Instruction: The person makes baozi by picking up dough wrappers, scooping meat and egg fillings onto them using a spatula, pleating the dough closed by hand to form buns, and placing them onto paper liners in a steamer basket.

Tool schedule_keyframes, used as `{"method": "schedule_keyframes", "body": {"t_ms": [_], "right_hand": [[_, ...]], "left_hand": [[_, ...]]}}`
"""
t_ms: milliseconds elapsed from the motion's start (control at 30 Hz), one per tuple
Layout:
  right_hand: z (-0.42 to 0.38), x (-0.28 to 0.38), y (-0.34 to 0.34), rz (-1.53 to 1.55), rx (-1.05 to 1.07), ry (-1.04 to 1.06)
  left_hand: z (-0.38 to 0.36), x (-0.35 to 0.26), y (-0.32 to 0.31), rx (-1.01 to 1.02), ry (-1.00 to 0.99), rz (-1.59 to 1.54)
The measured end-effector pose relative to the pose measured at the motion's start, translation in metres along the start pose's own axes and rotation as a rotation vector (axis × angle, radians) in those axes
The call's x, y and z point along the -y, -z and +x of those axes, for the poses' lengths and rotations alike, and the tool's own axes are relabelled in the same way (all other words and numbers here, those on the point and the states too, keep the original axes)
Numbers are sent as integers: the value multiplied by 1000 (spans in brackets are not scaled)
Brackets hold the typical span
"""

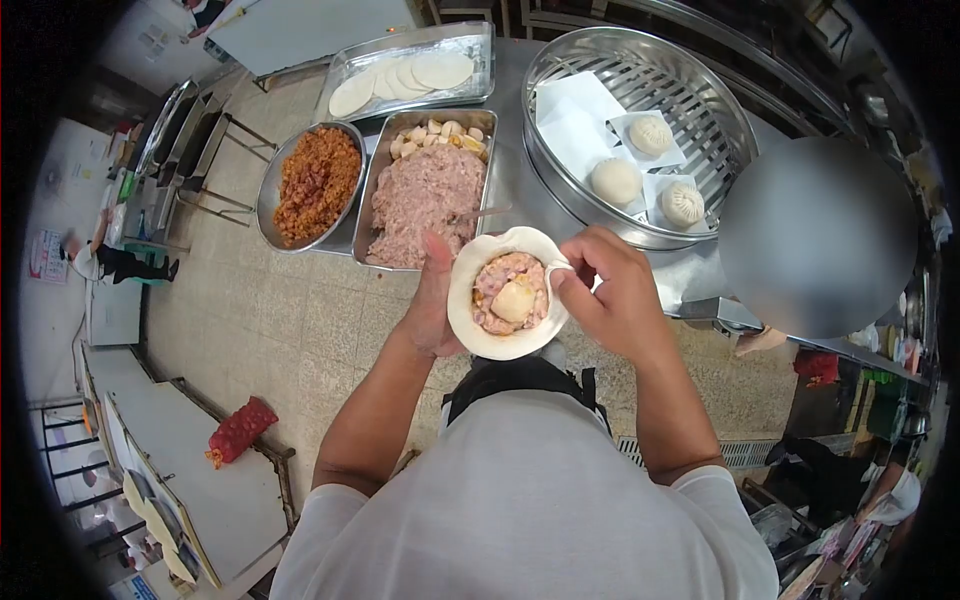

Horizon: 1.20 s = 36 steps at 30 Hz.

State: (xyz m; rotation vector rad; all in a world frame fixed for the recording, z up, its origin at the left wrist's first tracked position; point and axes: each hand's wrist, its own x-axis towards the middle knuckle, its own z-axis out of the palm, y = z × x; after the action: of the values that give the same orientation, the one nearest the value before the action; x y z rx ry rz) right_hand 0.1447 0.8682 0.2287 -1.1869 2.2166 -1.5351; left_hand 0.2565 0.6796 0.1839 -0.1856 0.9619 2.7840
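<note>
In front of the person [530, 500], the dough round [505, 348] is held by the loosely curled left hand [430, 300], probably from beneath, while the right hand [620, 300]'s closed grip pinches its rim, where overpulling could tear it and spill the filling [488, 285].

This is a commercial food kitchen, shown by the large round stainless-steel steamer [545, 150] with pale pleated buns [651, 135] on white paper squares, and the rectangular metal pan [364, 225] of pink minced meat [425, 195]. A silver metal bowl [268, 222] of reddish-orange filling [318, 185], a metal tray [480, 38] of flat white dough rounds [442, 70] and a beige tiled floor [330, 320] also show it.
</note>
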Motion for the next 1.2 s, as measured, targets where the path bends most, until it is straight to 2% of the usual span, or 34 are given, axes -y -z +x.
{"method": "schedule_keyframes", "body": {"t_ms": [67, 167, 300, 367, 467, 600, 667, 800, 900, 967, 1100, 1200], "right_hand": [[-2, -7, -5, -76, -56, 101], [-7, -11, -4, -141, -26, 121], [-5, -1, 2, -117, -3, 66], [1, 6, 1, -38, -92, 52], [4, 2, 0, 55, -46, 13], [1, -10, 0, -14, -6, 18], [-1, -15, 0, -91, -9, 121], [0, -2, 6, -130, 14, 62], [6, 4, 4, -49, -106, 62], [8, 3, 5, -2, -10, -5], [5, -9, 4, -48, 20, 1], [2, -15, 3, -154, 46, 104]], "left_hand": [[-1, 0, 1, -23, 22, 19], [-2, -1, -2, -76, -30, 112], [-4, -2, -1, -44, -38, 163], [-2, -4, -1, -18, -40, 188], [-2, -11, -3, 39, 13, 228], [3, -11, 4, 19, 41, 200], [7, -15, 1, 50, 59, 297], [6, -13, 1, 27, 10, 254], [5, -16, 3, 20, 35, 267], [7, -17, 2, 48, 69, 250], [11, -17, 7, 74, 27, 244], [5, -21, 16, 89, 119, 256]]}}
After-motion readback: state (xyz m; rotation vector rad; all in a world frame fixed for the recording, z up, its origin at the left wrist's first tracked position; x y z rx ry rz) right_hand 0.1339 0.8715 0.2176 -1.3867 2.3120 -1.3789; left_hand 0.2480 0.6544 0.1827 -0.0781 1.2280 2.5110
